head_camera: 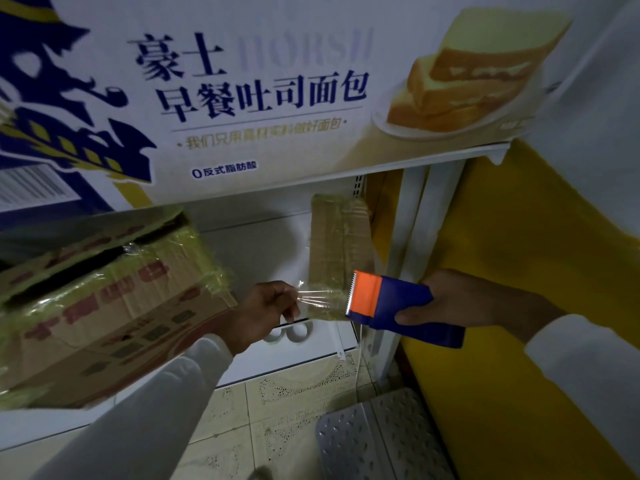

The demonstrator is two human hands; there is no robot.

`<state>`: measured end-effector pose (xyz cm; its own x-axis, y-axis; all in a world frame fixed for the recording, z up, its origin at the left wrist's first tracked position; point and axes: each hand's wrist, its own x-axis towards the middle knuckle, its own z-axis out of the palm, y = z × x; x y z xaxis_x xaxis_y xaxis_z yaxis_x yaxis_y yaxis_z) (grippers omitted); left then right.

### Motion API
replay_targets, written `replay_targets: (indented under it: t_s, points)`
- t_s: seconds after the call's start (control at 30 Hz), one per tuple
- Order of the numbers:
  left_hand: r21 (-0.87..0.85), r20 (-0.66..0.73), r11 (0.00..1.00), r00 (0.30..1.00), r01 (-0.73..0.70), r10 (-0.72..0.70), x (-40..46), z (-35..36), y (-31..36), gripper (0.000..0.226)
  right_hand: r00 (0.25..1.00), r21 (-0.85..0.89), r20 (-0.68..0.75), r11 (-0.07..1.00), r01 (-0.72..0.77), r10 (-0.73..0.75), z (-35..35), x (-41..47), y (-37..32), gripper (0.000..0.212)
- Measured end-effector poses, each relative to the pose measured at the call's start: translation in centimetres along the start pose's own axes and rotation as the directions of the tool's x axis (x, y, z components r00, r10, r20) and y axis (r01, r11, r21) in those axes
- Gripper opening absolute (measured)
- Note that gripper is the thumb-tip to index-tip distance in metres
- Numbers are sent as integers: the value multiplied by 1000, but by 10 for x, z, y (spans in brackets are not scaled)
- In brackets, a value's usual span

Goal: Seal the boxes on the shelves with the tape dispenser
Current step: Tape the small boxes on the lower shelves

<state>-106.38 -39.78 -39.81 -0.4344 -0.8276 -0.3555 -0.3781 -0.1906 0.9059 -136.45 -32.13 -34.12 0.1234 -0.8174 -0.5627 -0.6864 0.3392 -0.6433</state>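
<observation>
My right hand [460, 303] grips a blue tape dispenser [398, 306] with an orange head and a toothed blade facing left. A short strip of clear tape [320, 299] stretches from the blade to my left hand [266, 311], which pinches its free end. Behind the tape stands a narrow brown cardboard box [337, 244] on the lower white shelf [277, 355], wrapped with yellowish tape. A larger brown box [104, 306] with red print and a gaping top flap sits at the left of that shelf, partly taped.
A big white printed bread carton [259, 91] fills the shelf above. White shelf uprights [412, 244] and a yellow wall [512, 271] stand at the right. A perforated grey metal panel [374, 441] lies on the tiled floor [277, 410] below.
</observation>
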Motion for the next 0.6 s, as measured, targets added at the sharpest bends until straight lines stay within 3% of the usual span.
replay_targets:
  t_s: [0.17,0.47,0.53,0.6]
  points:
    - [-46,-18,994,995,102,-102,7,1,-4,21,999,-27,29,999,-19,19,4,9,-6,59]
    - [-147,-196,961,945,236,-262,39,14,-8,12,998,68,42,997,-43,40,3,20,-3,54]
    - [-119,-287,951,907,286,-308,41,11,-13,20,998,85,43,995,-42,39,3,20,-3,60]
    - [-67,-354,949,882,308,-311,39,11,-19,11,999,94,35,995,-44,40,4,20,-1,73]
